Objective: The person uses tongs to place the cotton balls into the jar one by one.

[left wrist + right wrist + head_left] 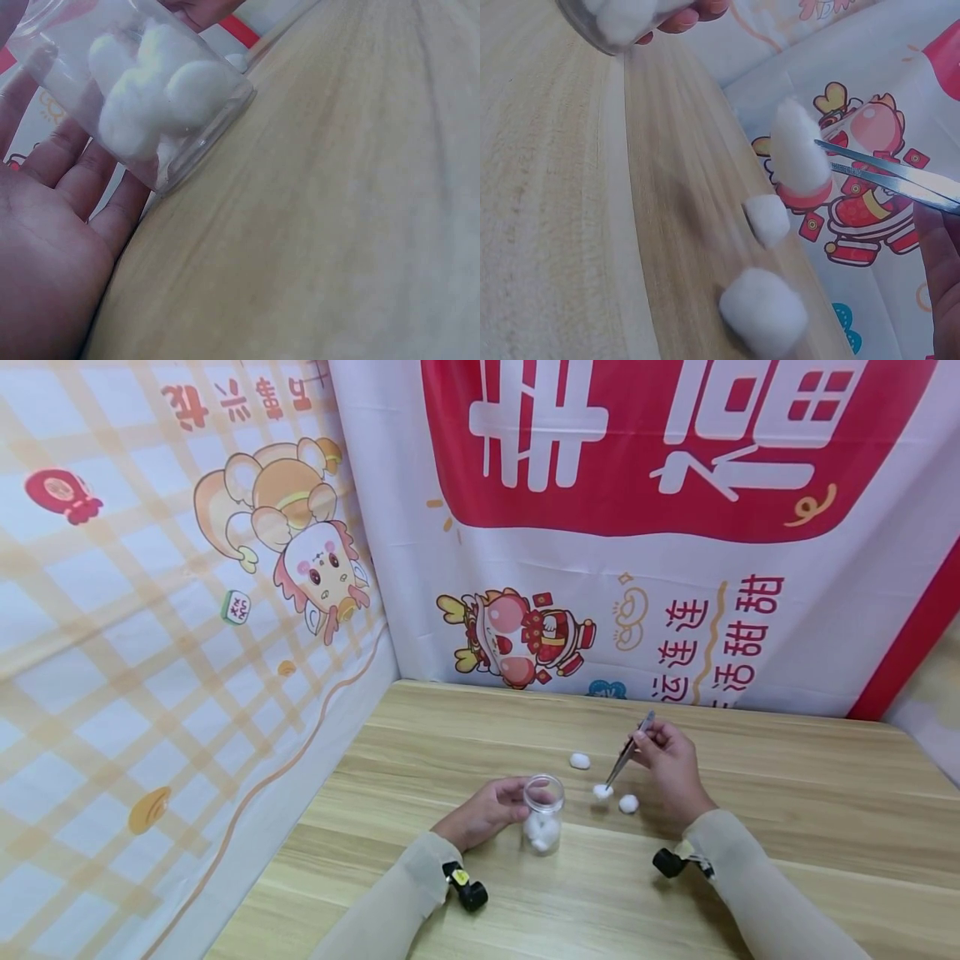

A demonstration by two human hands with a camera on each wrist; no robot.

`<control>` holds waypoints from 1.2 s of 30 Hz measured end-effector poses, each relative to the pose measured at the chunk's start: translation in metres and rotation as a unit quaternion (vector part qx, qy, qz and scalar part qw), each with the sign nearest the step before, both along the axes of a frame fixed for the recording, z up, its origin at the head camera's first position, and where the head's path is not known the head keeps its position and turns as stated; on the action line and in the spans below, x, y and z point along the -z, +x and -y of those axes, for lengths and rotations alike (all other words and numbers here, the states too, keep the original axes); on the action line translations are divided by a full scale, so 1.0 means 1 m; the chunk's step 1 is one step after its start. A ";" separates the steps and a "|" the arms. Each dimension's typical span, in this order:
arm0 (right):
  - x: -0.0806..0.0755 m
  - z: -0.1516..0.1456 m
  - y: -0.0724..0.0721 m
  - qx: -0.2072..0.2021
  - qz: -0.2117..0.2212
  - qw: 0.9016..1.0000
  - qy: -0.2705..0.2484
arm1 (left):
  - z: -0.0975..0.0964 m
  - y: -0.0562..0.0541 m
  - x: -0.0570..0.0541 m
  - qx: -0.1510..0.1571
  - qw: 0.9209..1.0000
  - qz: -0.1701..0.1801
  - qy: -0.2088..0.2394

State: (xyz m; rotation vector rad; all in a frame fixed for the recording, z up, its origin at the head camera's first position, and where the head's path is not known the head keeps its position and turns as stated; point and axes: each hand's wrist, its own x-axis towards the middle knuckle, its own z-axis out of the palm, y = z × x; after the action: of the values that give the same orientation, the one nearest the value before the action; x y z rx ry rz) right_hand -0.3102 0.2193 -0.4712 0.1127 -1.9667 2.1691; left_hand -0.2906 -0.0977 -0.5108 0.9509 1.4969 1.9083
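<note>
The left hand (482,814) grips the upright, open clear jar (543,807), which contains several white cotton balls (542,833). The right hand (670,767) pinches downward-angled tweezers (628,752), tips at a separate cotton ball (602,792); two loose balls (628,804) lie nearby on the wooden table (420,752).

Jar (544,810) on the worktop (577,902), cotton balls (542,833) inside, left grip (483,814) at its left side. Right of it I see tweezers (624,763) in the right grip (670,767), one ball (602,792) at the tips, another ball (628,804) farther right. Third ball (580,761) behind-right.
</note>
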 end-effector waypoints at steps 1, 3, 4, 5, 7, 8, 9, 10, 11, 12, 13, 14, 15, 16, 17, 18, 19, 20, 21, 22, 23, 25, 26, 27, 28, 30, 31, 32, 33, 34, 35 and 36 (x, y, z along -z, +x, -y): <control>-0.001 0.000 0.000 0.002 0.000 1.000 0.000 | 0.000 0.000 0.000 0.002 1.000 0.000 0.001; -0.002 0.001 0.001 0.004 0.000 1.000 -0.001 | 0.000 -0.001 0.000 0.003 1.000 0.001 0.000; -0.003 0.001 0.001 0.005 0.000 1.000 -0.002 | 0.000 -0.001 0.000 0.004 1.000 0.002 0.001; -0.003 0.001 0.001 0.006 -0.001 1.000 -0.005 | 0.000 -0.001 0.001 0.004 1.000 0.002 0.001; -0.004 0.001 0.001 0.008 -0.002 1.000 -0.010 | -0.001 -0.001 0.001 0.005 1.000 0.003 0.003; -0.004 0.001 0.000 0.009 -0.002 1.000 -0.015 | -0.001 -0.001 0.001 0.005 1.000 0.002 0.003; -0.004 0.001 0.000 0.010 -0.002 1.000 -0.014 | -0.001 -0.001 0.001 0.005 1.000 0.002 0.004; -0.004 0.001 0.000 0.009 -0.002 1.000 -0.017 | -0.001 -0.001 0.000 0.005 1.000 0.002 0.004; -0.004 0.000 0.000 0.009 -0.004 1.000 -0.016 | -0.001 -0.001 0.000 0.005 1.000 0.001 0.005; -0.004 0.000 -0.001 0.010 -0.004 1.000 -0.016 | -0.001 -0.001 0.000 0.006 1.000 -0.001 0.005; -0.005 0.000 -0.001 0.009 -0.005 1.000 -0.019 | -0.001 -0.001 0.000 0.006 1.000 -0.003 0.007; -0.006 0.000 -0.002 0.009 -0.007 1.000 -0.019 | -0.001 -0.001 0.000 0.006 1.000 -0.005 0.007; -0.007 -0.001 -0.002 0.008 -0.009 1.000 -0.020 | -0.001 -0.002 0.001 0.007 1.000 -0.006 0.007; -0.008 -0.001 -0.002 0.009 -0.012 1.000 -0.023 | -0.001 -0.002 0.001 0.007 1.000 -0.007 0.008; -0.009 -0.001 -0.003 0.010 -0.014 1.000 -0.025 | -0.001 -0.002 0.001 0.007 1.000 -0.008 0.009; -0.010 -0.001 -0.003 0.011 -0.015 0.999 -0.032 | -0.001 -0.002 0.001 0.007 1.000 -0.008 0.009; -0.011 -0.001 -0.004 0.012 -0.017 0.999 -0.035 | -0.001 -0.002 0.001 0.007 1.000 -0.008 0.010; -0.012 -0.001 -0.004 0.013 -0.018 0.999 -0.039 | 0.000 -0.002 0.001 0.006 1.000 -0.007 0.009; -0.014 -0.001 -0.004 0.013 -0.019 0.999 -0.043 | 0.000 -0.002 0.001 0.006 1.000 -0.007 0.009; -0.015 -0.001 -0.004 0.014 -0.020 0.999 -0.047 | 0.000 -0.002 0.001 0.006 1.000 -0.007 0.009; -0.016 -0.001 -0.005 0.014 -0.021 0.998 -0.054 | 0.000 -0.002 0.002 0.005 1.000 -0.007 0.009; -0.017 -0.001 -0.005 0.012 -0.027 0.997 -0.069 | 0.000 -0.002 0.002 0.004 1.000 -0.007 0.009; -0.019 -0.001 -0.005 0.011 -0.030 0.996 -0.079 | 0.000 -0.002 0.002 0.004 1.000 -0.008 0.008; -0.020 0.000 -0.005 0.010 -0.033 0.995 -0.089 | 0.000 -0.002 0.002 0.003 1.000 -0.009 0.008; -0.021 0.000 -0.005 0.010 -0.036 0.994 -0.099 | 0.000 -0.002 0.002 0.003 1.000 -0.009 0.008; -0.023 0.002 -0.005 0.010 -0.042 0.993 -0.110 | -0.001 -0.002 0.002 0.002 1.000 -0.010 0.007; -0.025 0.003 -0.004 0.012 -0.043 0.993 -0.110 | -0.001 -0.002 0.002 0.001 1.000 -0.010 0.005; -0.027 0.004 -0.004 0.013 -0.045 0.993 -0.110 | -0.001 -0.002 0.002 0.000 1.000 -0.010 0.004; -0.028 0.005 -0.003 0.012 -0.046 0.993 -0.112 | -0.001 -0.002 0.002 -0.002 1.000 -0.009 0.002; -0.030 0.006 -0.003 0.012 -0.047 0.993 -0.112 | -0.001 -0.002 0.002 -0.003 1.000 -0.009 0.000; -0.032 0.007 -0.002 0.011 -0.048 0.992 -0.112 | -0.001 -0.002 0.002 -0.003 1.000 -0.009 0.000; -0.033 0.008 -0.001 0.010 -0.051 0.992 -0.115 | -0.001 -0.002 0.002 -0.004 1.000 -0.009 -0.001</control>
State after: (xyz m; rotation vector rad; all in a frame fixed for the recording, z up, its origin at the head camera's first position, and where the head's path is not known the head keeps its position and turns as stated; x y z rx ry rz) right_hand -0.3113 0.2109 -0.4379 0.1629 -1.6453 2.3096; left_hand -0.2926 -0.0969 -0.5131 0.9653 1.5148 1.9070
